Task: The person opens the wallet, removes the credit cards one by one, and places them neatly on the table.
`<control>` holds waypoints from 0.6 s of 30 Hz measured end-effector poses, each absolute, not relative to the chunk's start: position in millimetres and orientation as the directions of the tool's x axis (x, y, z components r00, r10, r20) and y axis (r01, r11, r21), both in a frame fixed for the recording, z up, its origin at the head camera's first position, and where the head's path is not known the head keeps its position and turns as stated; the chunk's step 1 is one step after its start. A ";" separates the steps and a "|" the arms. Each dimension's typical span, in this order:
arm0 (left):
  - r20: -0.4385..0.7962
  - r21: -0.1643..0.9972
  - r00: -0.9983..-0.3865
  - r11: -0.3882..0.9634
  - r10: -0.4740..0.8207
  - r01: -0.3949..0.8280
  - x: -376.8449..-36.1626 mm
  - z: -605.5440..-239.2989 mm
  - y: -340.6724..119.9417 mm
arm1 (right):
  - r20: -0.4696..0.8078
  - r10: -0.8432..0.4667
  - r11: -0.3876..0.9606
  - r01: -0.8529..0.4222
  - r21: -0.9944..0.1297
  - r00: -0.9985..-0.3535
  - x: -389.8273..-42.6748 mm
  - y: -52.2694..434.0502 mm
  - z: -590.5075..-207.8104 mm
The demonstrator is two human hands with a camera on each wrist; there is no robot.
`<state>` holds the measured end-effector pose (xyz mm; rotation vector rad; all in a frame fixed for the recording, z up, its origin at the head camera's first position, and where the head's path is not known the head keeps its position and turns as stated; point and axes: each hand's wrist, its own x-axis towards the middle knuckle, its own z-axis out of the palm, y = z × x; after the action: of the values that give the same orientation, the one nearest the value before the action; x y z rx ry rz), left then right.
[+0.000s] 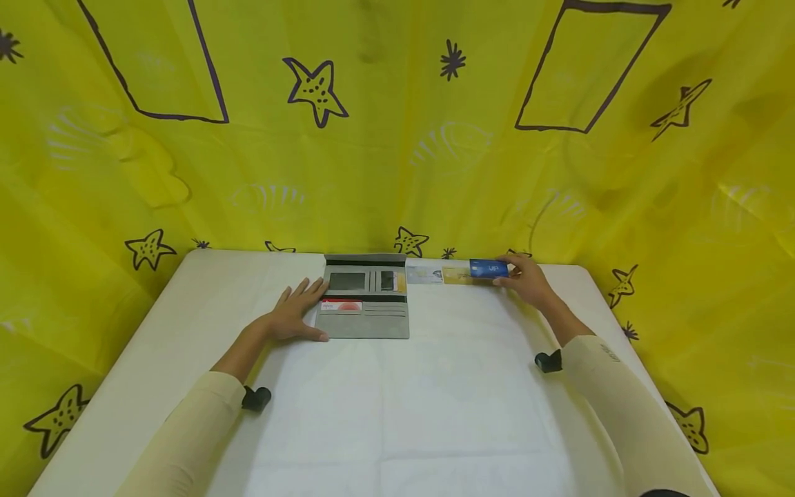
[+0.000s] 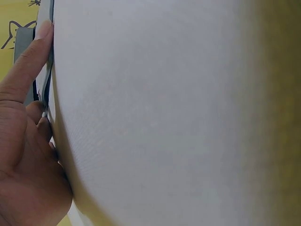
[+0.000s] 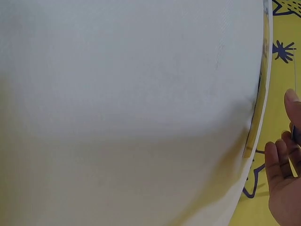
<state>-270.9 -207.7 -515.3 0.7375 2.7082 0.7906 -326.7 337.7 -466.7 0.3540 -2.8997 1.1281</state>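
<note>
An open grey wallet (image 1: 366,304) lies flat at the far middle of the white table (image 1: 397,414), with a red and white card (image 1: 341,305) in one of its slots. My left hand (image 1: 306,308) rests flat on the wallet's left edge, fingers straight. The left wrist view shows those fingers (image 2: 26,61) against the grey wallet (image 2: 22,40). To the wallet's right, a pale card (image 1: 424,275), a gold card (image 1: 456,275) and a blue card (image 1: 488,268) lie in a row. My right hand (image 1: 504,272) pinches the blue card's right end between thumb and fingers (image 3: 278,157).
A yellow cloth backdrop (image 1: 397,138) with drawn stars and rectangles closes in the table on the far side and both flanks. The cards lie close to the table's far edge. White tabletop (image 2: 164,117) fills both wrist views.
</note>
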 end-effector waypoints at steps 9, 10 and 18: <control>-0.075 0.551 -0.847 0.730 0.526 0.405 -266.7 -510.7 -206.4 | 0.064 -0.201 0.724 -0.192 -0.663 -0.978 -324.1 347.1 -469.4; -0.075 0.551 -0.847 0.730 0.526 0.405 -266.1 -509.0 -205.7 | 0.064 -0.202 0.724 -0.193 -0.662 -0.977 -324.2 348.6 -469.7; -0.095 0.545 -0.852 0.743 0.515 0.389 -262.9 -498.9 -202.4 | 0.075 -0.203 0.733 -0.202 -0.650 -0.976 -324.5 362.0 -470.9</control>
<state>-262.9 -202.4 -498.9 0.7131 2.7047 0.7666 -324.5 362.0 -470.9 0.3422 -2.9250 1.0965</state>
